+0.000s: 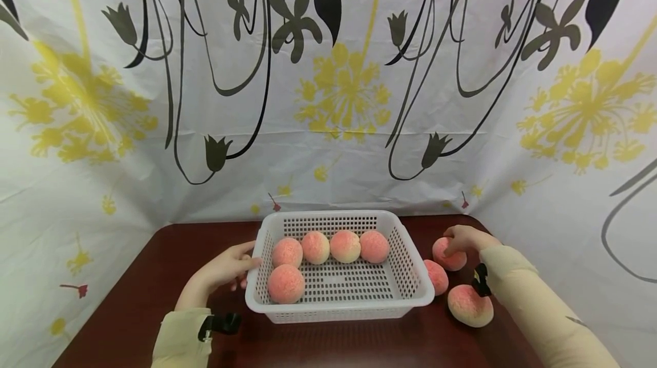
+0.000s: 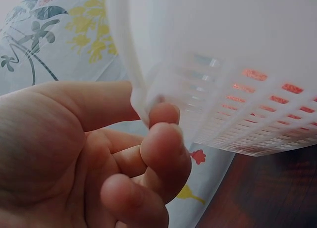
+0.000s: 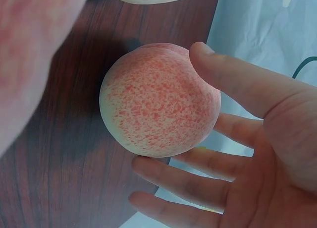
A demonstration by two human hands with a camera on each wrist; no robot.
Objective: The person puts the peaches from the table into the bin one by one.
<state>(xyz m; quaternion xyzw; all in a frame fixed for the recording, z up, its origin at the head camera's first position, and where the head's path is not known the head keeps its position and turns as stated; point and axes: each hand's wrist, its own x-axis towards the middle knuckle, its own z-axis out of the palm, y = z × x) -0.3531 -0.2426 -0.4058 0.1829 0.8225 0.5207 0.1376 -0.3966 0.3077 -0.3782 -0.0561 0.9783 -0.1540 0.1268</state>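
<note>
A white plastic basket (image 1: 339, 314) with perforated sides stands on the table and holds several pink-and-cream peaches (image 1: 286, 283). My left hand (image 1: 226, 270) grips its left rim (image 2: 141, 101), with fingers curled beneath the edge in the left wrist view. To the right of the basket, my right hand (image 1: 468, 238) is at the farthest of three loose peaches (image 3: 158, 101). Its thumb overlaps the peach's upper side in the right wrist view, while the other fingers are spread and fairly straight along the far side and below.
Another loose peach (image 1: 436, 276) lies against the basket's right side. Nearer the front, a third peach (image 1: 470, 305) sits beside the right sleeve. The dark red wooden table (image 1: 359, 345) is backed and flanked by a floral-patterned sheet (image 1: 328, 180).
</note>
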